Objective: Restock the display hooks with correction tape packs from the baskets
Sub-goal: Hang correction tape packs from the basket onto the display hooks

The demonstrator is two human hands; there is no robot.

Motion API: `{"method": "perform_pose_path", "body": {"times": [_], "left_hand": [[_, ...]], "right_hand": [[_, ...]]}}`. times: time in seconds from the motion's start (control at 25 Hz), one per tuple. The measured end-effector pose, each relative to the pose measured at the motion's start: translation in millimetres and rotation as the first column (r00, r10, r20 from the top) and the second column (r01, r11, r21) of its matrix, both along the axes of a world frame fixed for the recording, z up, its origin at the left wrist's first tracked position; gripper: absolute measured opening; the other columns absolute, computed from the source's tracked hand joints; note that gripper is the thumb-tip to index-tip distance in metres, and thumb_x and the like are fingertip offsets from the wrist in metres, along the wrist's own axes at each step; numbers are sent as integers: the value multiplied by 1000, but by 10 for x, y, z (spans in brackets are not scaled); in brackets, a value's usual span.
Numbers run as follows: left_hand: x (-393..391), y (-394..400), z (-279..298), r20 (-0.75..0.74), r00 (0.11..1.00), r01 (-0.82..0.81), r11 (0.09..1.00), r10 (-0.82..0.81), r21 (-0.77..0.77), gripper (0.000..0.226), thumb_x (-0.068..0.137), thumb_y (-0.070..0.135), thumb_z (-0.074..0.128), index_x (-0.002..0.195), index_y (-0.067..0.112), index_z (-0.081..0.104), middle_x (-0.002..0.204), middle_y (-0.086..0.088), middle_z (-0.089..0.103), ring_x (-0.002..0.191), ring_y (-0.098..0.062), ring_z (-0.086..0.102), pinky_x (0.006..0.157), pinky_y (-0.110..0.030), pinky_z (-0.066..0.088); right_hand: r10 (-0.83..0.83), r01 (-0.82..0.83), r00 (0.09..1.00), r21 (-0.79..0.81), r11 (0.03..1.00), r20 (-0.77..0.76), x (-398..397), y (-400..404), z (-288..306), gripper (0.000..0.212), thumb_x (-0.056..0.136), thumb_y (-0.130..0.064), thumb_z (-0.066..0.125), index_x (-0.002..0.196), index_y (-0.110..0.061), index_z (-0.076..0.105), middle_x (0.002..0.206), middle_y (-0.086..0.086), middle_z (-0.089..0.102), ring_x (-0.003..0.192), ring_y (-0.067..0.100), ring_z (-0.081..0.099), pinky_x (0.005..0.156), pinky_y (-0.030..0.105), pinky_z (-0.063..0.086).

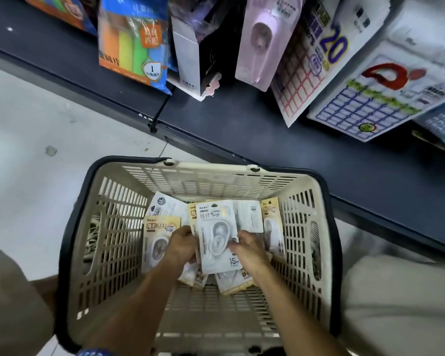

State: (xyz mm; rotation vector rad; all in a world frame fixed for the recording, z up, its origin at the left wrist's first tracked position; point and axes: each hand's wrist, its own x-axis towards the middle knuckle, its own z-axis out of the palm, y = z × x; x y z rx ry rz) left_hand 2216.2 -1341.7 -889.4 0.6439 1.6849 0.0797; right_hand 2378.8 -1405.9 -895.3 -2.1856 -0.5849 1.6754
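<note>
1. Beige slotted plastic basket (129, 227) with a dark rim sits on the floor below us; we take it as set close to the shelf so packs can go straight up to the hooks

2. Both our hands are down inside it. Left hand (181, 244) has fingers curled onto the left edge of a white correction tape pack (217, 240); right hand (249, 246) pinches its right edge. We judge the two-handed hold serves to lift or square up the top pack from the pile

3. More packs (159, 235) lie loose and overlapping beneath and beside it, several yellow-topped, one turned back-side up. How many lie under the held pack we cannot tell; our hands cover the middle of the pile

4. Beyond the basket runs the dark base shelf (267, 129)

5. Farthest, hanging stock: an orange-and-blue packet (131, 39), a pink pack (262, 39), label sheets (370, 98). The hooks themselves are cut off above the top edge, so we cannot see which one needs filling

6. Print on the packs is too small to read with confidence
</note>
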Motion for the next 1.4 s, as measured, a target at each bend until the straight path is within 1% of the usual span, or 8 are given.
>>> {"method": "perform_pose_path", "body": {"times": [0.16, 0.28, 0.48, 0.68, 0.8, 0.88, 1.08, 1.4], "left_hand": [[-4, -34, -13, -18, 995, -100, 995, 100, -17, 30, 98, 3, 48, 126, 1, 59, 119, -24, 68, 94, -34, 67, 78, -44, 55], [30, -45, 12, 137, 984, -100, 992, 109, -77, 65, 90, 40, 73, 143, 11, 48, 137, -13, 61, 110, -28, 64, 87, -40, 54], [11, -50, 12, 100, 974, -205, 979, 204, 5, 46, 73, 19, 89, 114, 17, 68, 111, -4, 77, 89, -19, 69, 70, -31, 50], [-369, 78, 3, 115, 875, -476, 879, 470, 23, 47, 77, 11, 83, 118, 22, 62, 105, -10, 75, 89, -33, 74, 81, -59, 59], [-459, 125, 20, 96, 870, -491, 867, 484, 82, 38, 78, 10, 83, 96, 33, 60, 92, -3, 73, 78, -27, 73, 58, -45, 61], [-477, 111, 17, 104, 873, -486, 869, 477, 88, 37, 78, 10, 83, 91, 36, 59, 88, -1, 73, 73, -25, 73, 51, -40, 59], [-479, 102, 83, 141, 876, -474, 877, 461, 81, 39, 76, 11, 85, 106, 25, 66, 94, -7, 78, 78, -30, 76, 62, -49, 61], [-724, 84, 386, 233, 884, -448, 876, 405, 180, 34, 78, 2, 81, 105, 18, 68, 88, -7, 79, 65, -22, 76, 51, -36, 59]], "right_hand": [[27, -28, 991, 6, 1000, 134, 88, -49, -15, 12, 94, -32, 68, 87, -26, 61, 94, 0, 69, 75, 11, 63, 71, 35, 56], [141, -144, 985, 18, 989, 101, 85, -36, 1, 14, 89, -34, 74, 90, -22, 66, 96, -1, 68, 76, 11, 65, 64, 28, 55], [74, -75, 996, 16, 997, 57, 33, -19, 16, 36, 86, -27, 75, 118, -27, 60, 123, -6, 60, 104, 14, 60, 89, 37, 56], [361, -367, 890, -33, 930, 280, -99, -47, -1, 77, 83, -30, 79, 146, -19, 37, 152, 3, 42, 131, 26, 49, 99, 35, 47], [410, -382, 882, -156, 911, 232, -80, 12, 9, 92, 78, -47, 81, 150, -15, 35, 155, 5, 42, 133, 29, 51, 101, 38, 46], [571, -526, 806, -254, 812, 156, 5, 77, 36, 95, 71, -60, 81, 145, -13, 44, 147, 7, 52, 127, 28, 56, 99, 38, 49], [855, -781, 485, -348, 519, 187, 5, 152, 78, 85, 60, -68, 82, 124, -18, 61, 127, 8, 65, 116, 29, 57, 100, 45, 39], [586, -581, 810, -158, 799, -15, 337, 71, 237, 52, 63, -28, 94, 105, -22, 65, 101, -7, 72, 89, 11, 66, 75, 27, 53]]}}
